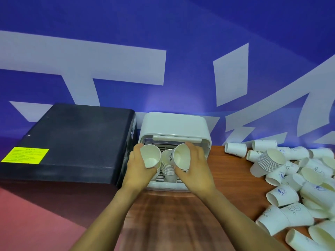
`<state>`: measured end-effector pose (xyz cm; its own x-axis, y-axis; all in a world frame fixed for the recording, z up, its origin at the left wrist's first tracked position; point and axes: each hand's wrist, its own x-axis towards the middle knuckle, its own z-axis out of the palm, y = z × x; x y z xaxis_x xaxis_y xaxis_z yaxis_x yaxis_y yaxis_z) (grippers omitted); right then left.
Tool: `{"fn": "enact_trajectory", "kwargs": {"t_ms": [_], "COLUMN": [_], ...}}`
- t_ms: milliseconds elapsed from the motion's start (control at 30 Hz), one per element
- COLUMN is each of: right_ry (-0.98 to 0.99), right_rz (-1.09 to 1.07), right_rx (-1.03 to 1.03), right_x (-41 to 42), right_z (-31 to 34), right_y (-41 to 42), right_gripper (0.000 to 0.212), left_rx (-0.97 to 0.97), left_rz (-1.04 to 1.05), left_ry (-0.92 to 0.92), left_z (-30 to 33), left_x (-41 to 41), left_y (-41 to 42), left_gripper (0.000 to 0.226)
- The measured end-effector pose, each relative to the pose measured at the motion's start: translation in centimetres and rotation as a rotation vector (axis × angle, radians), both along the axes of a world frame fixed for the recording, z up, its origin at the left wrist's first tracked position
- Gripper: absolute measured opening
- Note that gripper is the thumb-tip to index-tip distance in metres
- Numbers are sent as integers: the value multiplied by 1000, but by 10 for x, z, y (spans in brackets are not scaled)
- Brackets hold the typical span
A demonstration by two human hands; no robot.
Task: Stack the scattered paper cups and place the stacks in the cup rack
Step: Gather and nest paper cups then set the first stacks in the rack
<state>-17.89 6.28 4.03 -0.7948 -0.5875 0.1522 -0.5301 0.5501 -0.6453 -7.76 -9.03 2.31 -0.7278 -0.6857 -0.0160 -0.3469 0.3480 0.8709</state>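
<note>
Behind my two hands, most of the white cup rack [174, 127] interior is hidden: I can see its slatted floor and a raised lid, but my wrists and the cups cover the front corners, so I cannot tell how many stacks sit inside. My left hand [138, 167] curls round the top of one stack of paper cups [150, 156], its mouth facing me; the lower cups of that stack are lost behind my palm. My right hand [194, 166] grips a tilted cup [179, 156], with black lettering on its side that I cannot read. Between the two, a middle stack [167, 169] stands in the rack on the slats, its rims ringed one above another. To the right, on the brown wooden table [166, 214], the loose cups [299, 180] lie in a scattered heap, most on their sides, with one partly built stack [268, 163] leaning among them; the heap runs off the right and lower edges. Just beside the rack on the left sits a black box [72, 142] with a yellow label [25, 155] whose print is too small to make out. A blue wall [181, 24] with large pale shapes rises behind everything.
</note>
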Motion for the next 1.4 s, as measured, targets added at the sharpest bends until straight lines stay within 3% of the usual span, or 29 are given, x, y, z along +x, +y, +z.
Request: {"fn": "enact_trajectory", "kwargs": {"t_ms": [433,633,800,1000,1133,1400], "right_ry": [28,25,3,-89,-180,-262], "right_rz": [-41,-11,25,77,95,25], "right_rx": [278,170,260,485,459,305], "right_x": [-4,-4,-6,-9,-13,-6], "right_z": [7,11,-4,-28,-36,-28], "right_y": [2,0,-5,-2,7,70], "right_gripper": [76,76,78,95,99,82], "left_rx": [41,51,45,45,8,-251], "left_rz": [4,4,-41,-77,-105,-181], "left_ry": [-229,-288,-340,-385,-433,-223], "left_z": [-15,-17,-19,-22,-21,0], "left_x": [-5,-7,-7,-7,-7,5], "left_y": [-5,-4,-4,-4,1,54], "left_gripper": [73,75,83,94,102,83]}}
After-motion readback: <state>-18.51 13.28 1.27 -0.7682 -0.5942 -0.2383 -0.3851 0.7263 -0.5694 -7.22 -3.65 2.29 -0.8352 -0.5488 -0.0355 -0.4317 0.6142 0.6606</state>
